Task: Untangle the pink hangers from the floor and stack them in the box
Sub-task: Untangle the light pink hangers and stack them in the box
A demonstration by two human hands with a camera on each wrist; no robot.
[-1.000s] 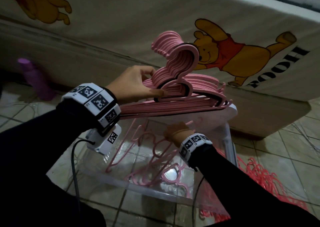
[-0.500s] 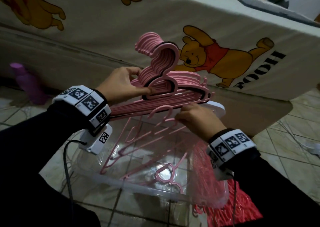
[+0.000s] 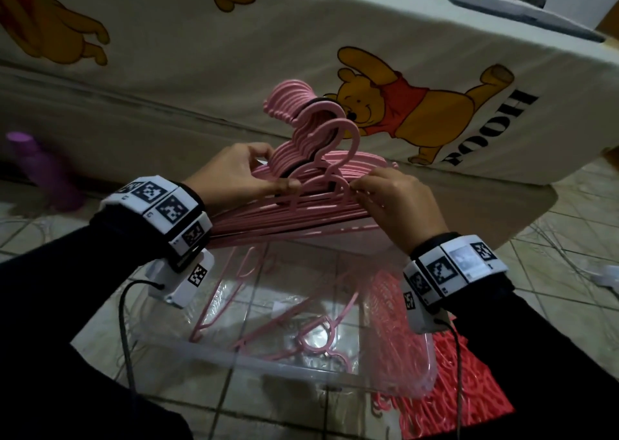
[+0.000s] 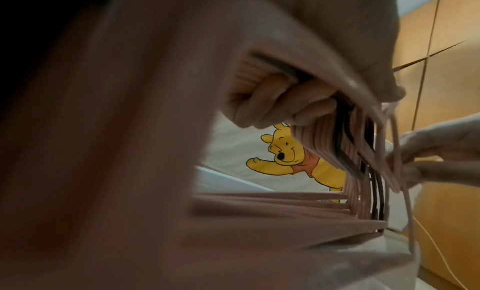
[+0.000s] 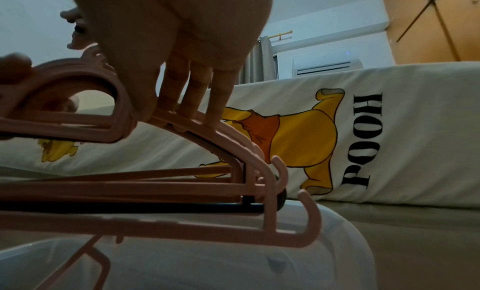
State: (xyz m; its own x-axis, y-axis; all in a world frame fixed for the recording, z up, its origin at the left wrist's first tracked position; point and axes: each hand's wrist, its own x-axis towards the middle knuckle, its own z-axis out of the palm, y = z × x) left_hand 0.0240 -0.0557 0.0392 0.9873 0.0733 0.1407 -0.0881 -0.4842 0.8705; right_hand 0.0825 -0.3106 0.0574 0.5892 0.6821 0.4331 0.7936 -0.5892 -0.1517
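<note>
Right hand (image 5: 182,37) holds the pink hangers (image 5: 182,183) — clear box (image 5: 233,263) just beneath.

We see a bed with a cream Pooh-print sheet (image 3: 301,54) across the top of the head view, a tiled floor (image 3: 569,205) at lower right and a purple bottle (image 3: 40,168) at far left. In the right wrist view, a curtain (image 5: 262,58), an air conditioner (image 5: 327,65) and a wooden wardrobe (image 5: 428,23) sit upper right. The light is dim.

Home bedroom: Pooh-print bed sheet (image 3: 301,37), curtain (image 5: 265,56), tiled floor (image 3: 586,211).

Head view looks down on left hand (image 3: 234,174) and right hand (image 3: 398,198); close wrist views beneath share the hangers (image 3: 301,212).
</note>
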